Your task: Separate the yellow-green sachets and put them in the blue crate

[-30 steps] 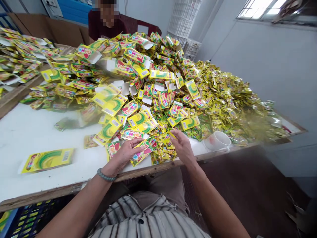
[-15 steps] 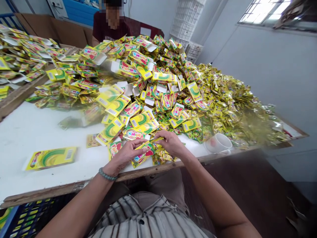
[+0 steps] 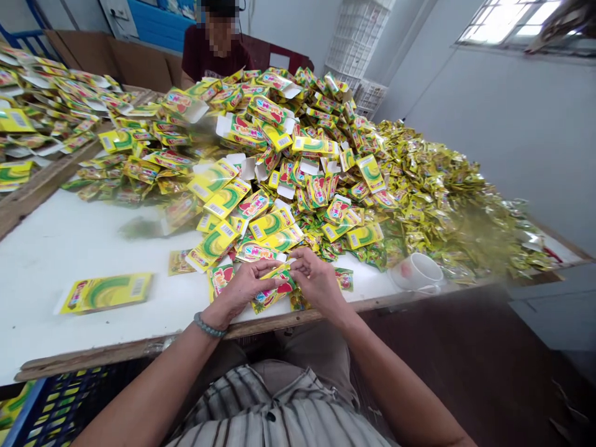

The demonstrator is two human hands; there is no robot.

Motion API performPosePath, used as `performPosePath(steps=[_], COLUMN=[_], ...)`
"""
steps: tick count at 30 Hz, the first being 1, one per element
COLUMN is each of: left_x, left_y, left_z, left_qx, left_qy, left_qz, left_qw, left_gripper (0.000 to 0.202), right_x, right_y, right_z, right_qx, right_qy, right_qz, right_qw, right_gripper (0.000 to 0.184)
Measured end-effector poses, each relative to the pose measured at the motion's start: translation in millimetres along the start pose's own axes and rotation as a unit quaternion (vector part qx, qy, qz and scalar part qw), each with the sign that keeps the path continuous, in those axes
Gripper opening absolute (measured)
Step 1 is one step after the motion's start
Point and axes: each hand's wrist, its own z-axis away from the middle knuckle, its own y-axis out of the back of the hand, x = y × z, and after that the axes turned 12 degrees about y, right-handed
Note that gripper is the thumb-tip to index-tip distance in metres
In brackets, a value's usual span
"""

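Note:
My left hand (image 3: 239, 288) is closed around a small yellow, green and red carton (image 3: 272, 298), held low over the table's near edge. At the carton's right end, my right hand (image 3: 319, 282) has its fingers pinched on the white end flap. Its palm hides part of that end. Under my right hand lie some yellow sachets (image 3: 300, 302), mostly covered. Just left of my left hand is another carton (image 3: 220, 278), and a flat sachet (image 3: 179, 262) lies farther left.
A big heap of cartons (image 3: 270, 220) rises ahead, running into a heap of shiny sachets (image 3: 433, 192) at right. A white mug (image 3: 416, 272) stands near the edge. One carton (image 3: 109, 293) lies alone at left. Below is a blue basket (image 3: 60, 403). Another person (image 3: 212, 56) sits opposite.
My right hand has closed in on the carton's end and now covers more of the sachets beneath. The left hand keeps its hold. The whole view has shifted slightly.

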Motion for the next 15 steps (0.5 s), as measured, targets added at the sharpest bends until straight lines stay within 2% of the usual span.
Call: performPosePath(steps=[6, 9, 11, 13, 15], left_x=[-2.7, -3.1, 1.6, 12.9, 30.6], left_y=[1.9, -1.9, 2.2, 19.8, 52.3], left_z=[-0.6, 0.0, 4.9, 17.2, 38.1], left_qx=[-0.016, -0.011, -0.003, 0.038, 0.144], left_qy=[-0.012, -0.009, -0.005, 0.0, -0.013], left_qz=[-0.006, 0.005, -0.011, -0.067, -0.141], left_qw=[1.0, 1.0, 1.0, 0.997, 0.979], left_gripper=[0.053, 0.052, 0.051, 0.053, 0.055], right_x=[-14.2, -18.4, -17.9, -14.0, -6.3], right_y=[-3.6, -11.8, -18.5, -21.7, -17.6], right_z=[-0.2, 0.2, 1.7, 3.3, 3.6], right_qx=[-0.051, -0.085, -0.081, -0.038, 0.032], right_qy=[-0.035, -0.038, -0.031, -0.002, 0.033], right_qz=[-0.04, -0.065, -0.107, -0.134, -0.099], right_qw=[0.997, 0.994, 0.99, 0.99, 0.994], right_gripper=[0.031, 0.033, 0.034, 0.033, 0.026])
